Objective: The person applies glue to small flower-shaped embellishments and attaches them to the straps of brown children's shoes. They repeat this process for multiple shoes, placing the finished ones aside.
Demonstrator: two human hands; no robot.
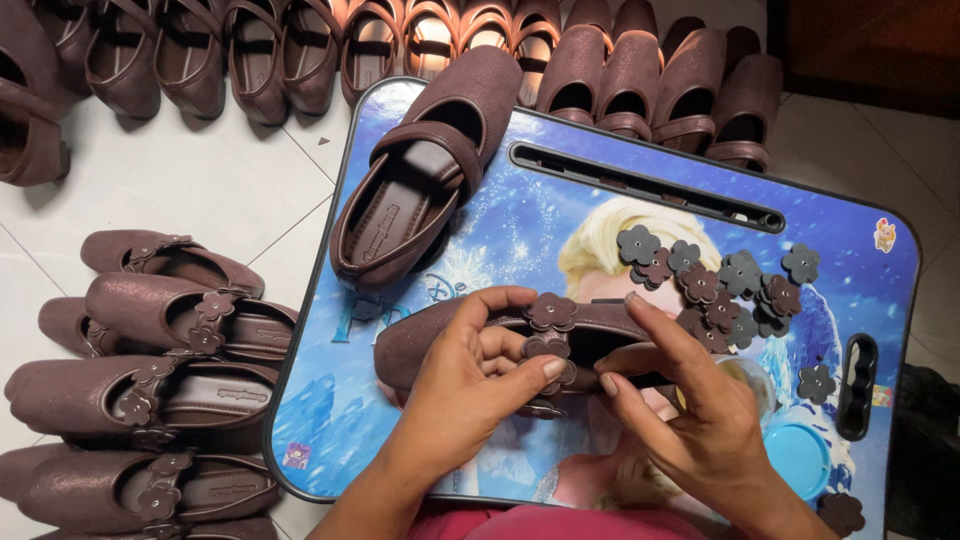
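Both hands meet over a brown strap shoe [420, 345] that lies on its side across the near half of a blue picture-printed lap tray [520, 220], the counter for this work. The left hand [470, 385] comes up from the lower edge, wrist bent, palm cupped over the shoe's side; its fingers [500, 300] curl over the top rim while the thumb presses from below, so they are clamped on the shoe. The right hand [690, 410] reaches in from the lower right, palm turned down, index finger stretched along the shoe's strap and thumb tip pinched against the flower trims [548, 345] stacked on that strap, just touching the left thumb. A second brown shoe [420, 170] rests upright at the tray's far left corner. A loose heap of dark flower pieces [715, 280] lies on the tray just beyond the right hand, and a blue lid [800, 455] sits by its wrist. On the tiled floor, finished shoes with flowers [150, 400] line up at left, and plain shoes [400, 45] form a row along the top.
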